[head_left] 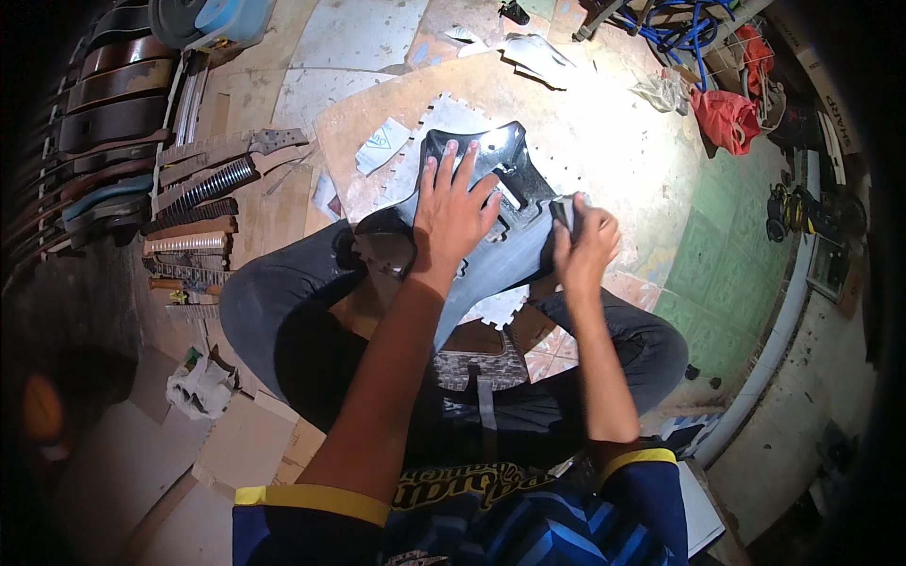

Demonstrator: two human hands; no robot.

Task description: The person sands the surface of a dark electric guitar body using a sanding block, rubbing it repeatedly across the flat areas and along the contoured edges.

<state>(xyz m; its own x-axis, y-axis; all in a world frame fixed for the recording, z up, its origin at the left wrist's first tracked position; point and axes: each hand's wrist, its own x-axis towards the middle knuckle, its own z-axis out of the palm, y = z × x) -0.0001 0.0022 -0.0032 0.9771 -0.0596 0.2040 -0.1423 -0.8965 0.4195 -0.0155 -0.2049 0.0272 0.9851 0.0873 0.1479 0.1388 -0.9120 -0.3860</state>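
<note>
A dark, glossy guitar body with cut-out cavities and a dull grey area lies across my lap on a foam mat with jigsaw edges, over a board. My left hand rests flat on the body's upper left part, fingers spread. My right hand grips a small dark grey sanding block at the body's right edge, fingers curled round it. The underside of the block is hidden.
Curved dark pieces are racked at the left, beside guitar necks and rasp-like tools. Paper scraps lie ahead. A blue hose, red cloth and yellow-black tool sit at the right.
</note>
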